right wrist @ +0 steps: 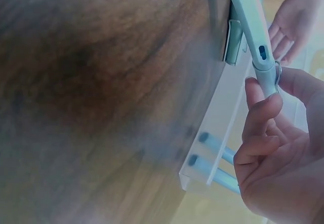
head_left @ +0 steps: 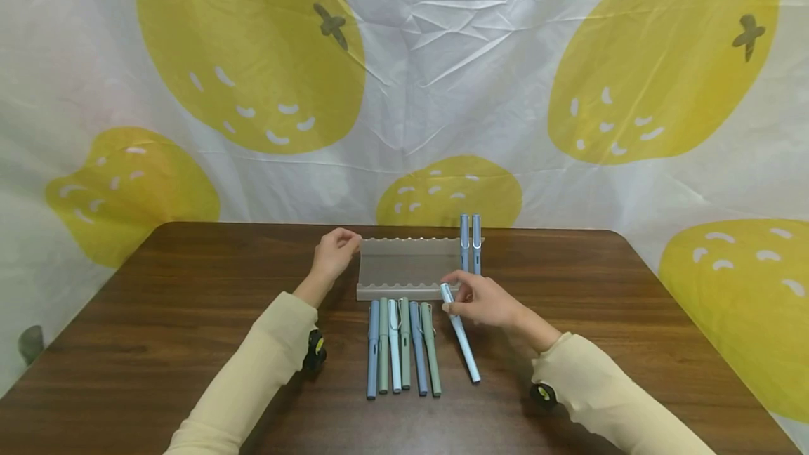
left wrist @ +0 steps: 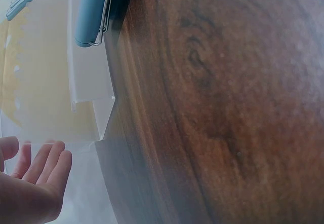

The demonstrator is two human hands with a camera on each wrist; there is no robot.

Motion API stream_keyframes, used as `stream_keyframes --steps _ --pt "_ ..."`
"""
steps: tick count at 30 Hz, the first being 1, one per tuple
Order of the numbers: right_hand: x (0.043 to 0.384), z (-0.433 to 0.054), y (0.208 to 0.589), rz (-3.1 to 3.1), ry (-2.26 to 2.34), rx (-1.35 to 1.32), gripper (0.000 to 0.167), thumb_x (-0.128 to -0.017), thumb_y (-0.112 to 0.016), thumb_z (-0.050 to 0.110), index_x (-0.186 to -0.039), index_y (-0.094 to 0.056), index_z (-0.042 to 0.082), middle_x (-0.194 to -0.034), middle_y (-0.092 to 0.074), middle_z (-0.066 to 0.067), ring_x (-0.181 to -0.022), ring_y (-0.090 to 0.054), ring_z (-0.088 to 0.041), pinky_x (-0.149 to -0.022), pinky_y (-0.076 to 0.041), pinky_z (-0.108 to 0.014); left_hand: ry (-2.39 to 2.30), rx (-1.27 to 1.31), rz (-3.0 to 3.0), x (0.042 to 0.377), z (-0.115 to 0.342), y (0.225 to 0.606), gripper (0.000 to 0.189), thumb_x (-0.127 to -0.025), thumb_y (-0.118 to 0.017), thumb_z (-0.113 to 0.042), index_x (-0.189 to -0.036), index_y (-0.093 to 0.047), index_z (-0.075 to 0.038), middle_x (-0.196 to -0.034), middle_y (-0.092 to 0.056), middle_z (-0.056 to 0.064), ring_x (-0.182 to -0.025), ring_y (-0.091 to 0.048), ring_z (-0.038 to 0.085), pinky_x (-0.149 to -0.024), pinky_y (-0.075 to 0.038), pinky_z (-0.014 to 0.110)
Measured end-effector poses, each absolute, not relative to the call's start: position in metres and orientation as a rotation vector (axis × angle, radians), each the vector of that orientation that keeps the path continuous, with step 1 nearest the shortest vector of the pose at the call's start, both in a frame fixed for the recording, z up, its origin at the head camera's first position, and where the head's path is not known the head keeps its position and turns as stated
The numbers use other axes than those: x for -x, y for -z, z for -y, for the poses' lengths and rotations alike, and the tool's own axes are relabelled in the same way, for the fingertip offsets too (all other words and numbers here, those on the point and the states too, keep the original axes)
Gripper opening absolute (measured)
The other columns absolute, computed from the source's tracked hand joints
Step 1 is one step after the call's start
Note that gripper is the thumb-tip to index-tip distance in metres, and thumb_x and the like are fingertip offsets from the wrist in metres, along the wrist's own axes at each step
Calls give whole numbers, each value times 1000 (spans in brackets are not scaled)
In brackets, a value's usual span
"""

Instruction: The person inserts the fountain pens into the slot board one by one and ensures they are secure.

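A light blue pen (head_left: 464, 350) with a metal clip slants from my right hand (head_left: 485, 298), pinched at its cap end between thumb and fingers. In the right wrist view the pen (right wrist: 250, 26) points away from the palm. Behind it stands a clear pen rack (head_left: 404, 291) with scalloped edges. Two blue pens (head_left: 470, 237) lean side by side in its right end. My left hand (head_left: 335, 255) is at the rack's upper left corner, thumb and forefinger pinching its edge; the other fingers (left wrist: 58, 171) extend loosely.
Several blue, green and light blue pens (head_left: 405, 350) lie in a row on the brown wooden table (head_left: 265, 420), just in front of the rack. A white curtain (head_left: 404, 104) with yellow fruit prints hangs behind the table's far edge.
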State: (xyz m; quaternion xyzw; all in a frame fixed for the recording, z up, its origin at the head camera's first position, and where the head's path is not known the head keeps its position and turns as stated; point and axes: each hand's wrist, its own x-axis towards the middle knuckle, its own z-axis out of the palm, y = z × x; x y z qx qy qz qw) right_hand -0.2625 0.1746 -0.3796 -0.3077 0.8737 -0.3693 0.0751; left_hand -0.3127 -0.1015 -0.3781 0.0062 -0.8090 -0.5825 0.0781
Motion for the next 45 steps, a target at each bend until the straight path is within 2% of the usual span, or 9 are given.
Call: stream_keyframes --steps 17,24,26,31,34,37,45 --pt "274 -179 374 -2662 1267 879 41 -83 -63 20 -120 -48 13 -74 -59 -2 -42 -50 -17 -41 -45 -31 1756 -8 2409 312 101 378 21 -89 -52 -14 -98 -57 5 -101 -60 22 -93 -58 29 -77 -47 36" --pt "264 -171 354 -2686 1315 840 41 -83 -61 10 -121 -47 6 -77 -60 -11 -46 -51 -32 -42 -44 -33 1751 -4 2416 311 101 376 21 -89 -52 -13 -98 -56 5 -100 -60 22 -93 -58 29 -77 -47 36" --pt "262 -169 349 -2696 1321 839 40 -83 -61 8 -121 -47 4 -77 -60 -12 -46 -51 -31 -42 -44 -33 1754 -3 2412 311 101 376 21 -89 -52 -13 -98 -56 5 -100 -60 22 -93 -58 29 -77 -47 36" --pt "279 -176 360 -2739 1299 845 42 -83 -62 17 -122 -47 12 -78 -60 -5 -47 -53 -22 -44 -46 -31 1763 -10 2410 312 101 376 21 -89 -52 -14 -98 -57 4 -100 -60 22 -93 -58 29 -77 -47 36" --pt "286 -179 362 -2755 1288 829 43 -84 -62 22 -123 -46 18 -79 -60 -3 -50 -55 -28 -45 -47 -33 1762 -15 2416 312 101 377 21 -89 -52 -14 -99 -57 4 -101 -60 21 -93 -58 28 -78 -46 36" --pt "289 -180 359 -2774 1282 844 43 -84 -62 23 -123 -46 18 -77 -61 -2 -51 -55 -31 -44 -46 -33 1762 -16 2417 312 101 377 21 -89 -52 -15 -99 -57 4 -101 -60 21 -94 -57 28 -78 -46 37" --pt "295 -181 352 -2809 1293 864 43 -83 -63 19 -123 -47 15 -75 -62 -3 -49 -54 -28 -43 -44 -33 1765 -6 2412 313 102 377 21 -89 -52 -14 -99 -57 4 -101 -60 22 -94 -58 29 -78 -47 36"
